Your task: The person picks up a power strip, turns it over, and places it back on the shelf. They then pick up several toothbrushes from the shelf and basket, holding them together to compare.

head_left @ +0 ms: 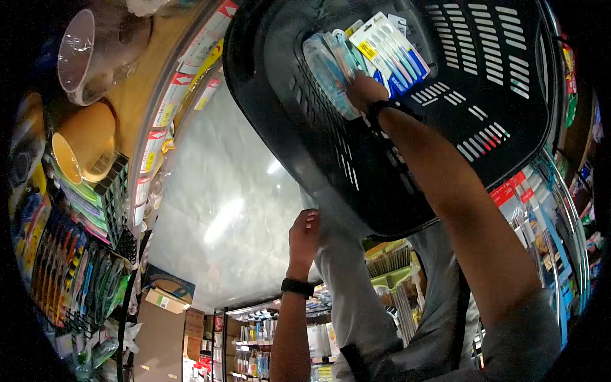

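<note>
Inside a black plastic basket (280,127) with slotted walls, my right hand (368,92) has its fingers closed around the lower edge of a bunch of packs. The front one is a toothbrush pack (388,52) with a yellow price sticker and a blue lower edge. Beside it are clear and teal packs (328,67), whose contents I cannot make out. Some of my right fingers are hidden by the packs. Below the basket's rim, my left hand (304,234) is beside a grey trouser leg (344,280), fingers curled in with nothing visible in them.
At left, a shelf holds a yellow cup (86,143), a wrapped clear cup (95,54) and hanging toothbrush packs (70,274). Price labels (162,108) line its edge. A cardboard box (159,331) stands lower left; packaged goods (528,216) hang at right. The floor (223,191) is shiny grey.
</note>
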Tool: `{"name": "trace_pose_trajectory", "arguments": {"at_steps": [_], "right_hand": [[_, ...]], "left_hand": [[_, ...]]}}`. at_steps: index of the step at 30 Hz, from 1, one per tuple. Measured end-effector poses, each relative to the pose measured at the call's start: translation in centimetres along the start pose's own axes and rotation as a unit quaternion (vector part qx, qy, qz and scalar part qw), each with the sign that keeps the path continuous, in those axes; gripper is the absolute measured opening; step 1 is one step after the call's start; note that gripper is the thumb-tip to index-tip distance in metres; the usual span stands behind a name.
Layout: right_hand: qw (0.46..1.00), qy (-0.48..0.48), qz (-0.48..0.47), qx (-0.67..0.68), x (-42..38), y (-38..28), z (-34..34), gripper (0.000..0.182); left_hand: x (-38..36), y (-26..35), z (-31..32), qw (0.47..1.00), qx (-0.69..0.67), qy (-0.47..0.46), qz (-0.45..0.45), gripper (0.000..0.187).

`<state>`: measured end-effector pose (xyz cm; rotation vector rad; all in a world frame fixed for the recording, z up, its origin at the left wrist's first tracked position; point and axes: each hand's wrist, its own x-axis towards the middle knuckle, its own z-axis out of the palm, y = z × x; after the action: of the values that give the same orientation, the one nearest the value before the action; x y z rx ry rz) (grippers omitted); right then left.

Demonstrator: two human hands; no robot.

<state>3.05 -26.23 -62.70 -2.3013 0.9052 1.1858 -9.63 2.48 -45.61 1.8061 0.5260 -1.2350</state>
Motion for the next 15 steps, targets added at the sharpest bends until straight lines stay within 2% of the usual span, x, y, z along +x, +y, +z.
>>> {"name": "trace_pose_trajectory", "arguments": {"at_steps": [2, 5, 6, 9, 10, 13, 15], "right_hand": [[1.0, -0.002, -0.004, 0.012, 0.3, 0.3, -0.5, 0.038], [0.998, -0.039, -0.024, -0.051, 0.0, 1.0, -2.7, 0.035], [0.999, -0.013, -0.033, -0.03, 0.1, 1.5, -2.6, 0.033], [0.991, -0.016, -0.118, -0.054, -0.7, 3.1, -4.3, 0.034], [0.989, -0.009, -0.142, -0.046, -1.2, 3.4, -5.0, 0.034], [0.984, -0.053, -0.167, -0.006, -3.3, 4.0, -7.7, 0.032], [0.961, -0.018, -0.246, 0.121, -6.1, 4.6, -9.1, 0.038]], "left_hand": [[0.1, 2.6, 0.5, 1.0, 0.006, -0.006, 0.017, 0.016], [0.3, 3.6, 0.9, 0.996, 0.067, -0.028, 0.043, 0.015], [0.1, 3.7, 1.0, 0.994, 0.093, -0.036, 0.052, 0.015], [-1.4, 4.4, 1.2, 0.996, 0.08, 0.025, 0.031, 0.016], [-1.7, 2.0, 1.4, 0.998, -0.037, 0.036, 0.028, 0.016], [-3.8, 1.2, 1.6, 0.994, -0.102, 0.031, 0.031, 0.016], [-5.1, 2.0, 1.6, 0.998, -0.047, 0.038, 0.031, 0.015]]}}
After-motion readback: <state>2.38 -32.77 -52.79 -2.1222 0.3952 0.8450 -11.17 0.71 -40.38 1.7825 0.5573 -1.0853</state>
